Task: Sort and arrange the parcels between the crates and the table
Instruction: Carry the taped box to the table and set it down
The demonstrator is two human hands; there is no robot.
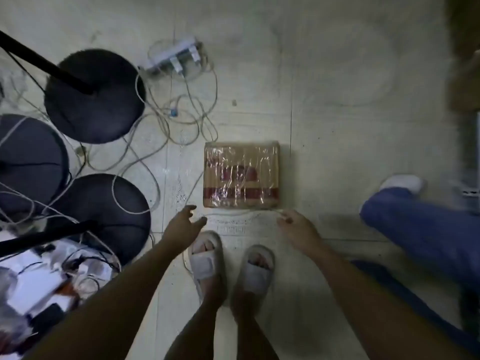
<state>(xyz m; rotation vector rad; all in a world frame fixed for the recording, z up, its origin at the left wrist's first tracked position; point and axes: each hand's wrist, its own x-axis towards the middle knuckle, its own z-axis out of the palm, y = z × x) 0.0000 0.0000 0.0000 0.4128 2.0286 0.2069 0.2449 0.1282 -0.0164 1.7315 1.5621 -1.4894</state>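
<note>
On the floor, taped cardboard parcel (241, 174), contents hidden, left hand (181, 224) and right hand (298, 228) open, seemingly empty

An indoor room used as a makeshift recording or work space rather than a shop or warehouse. The floor (337, 74) is pale tile, scuffed and dusty. At the left of the frame stand three round black stand bases (94, 96) with poles, tangled in white cables (181, 118) that run to a power strip (172, 57) at upper centre. Loose electronics and papers (39, 279) pile up at lower left. The person wears house slippers (206, 258).
</note>
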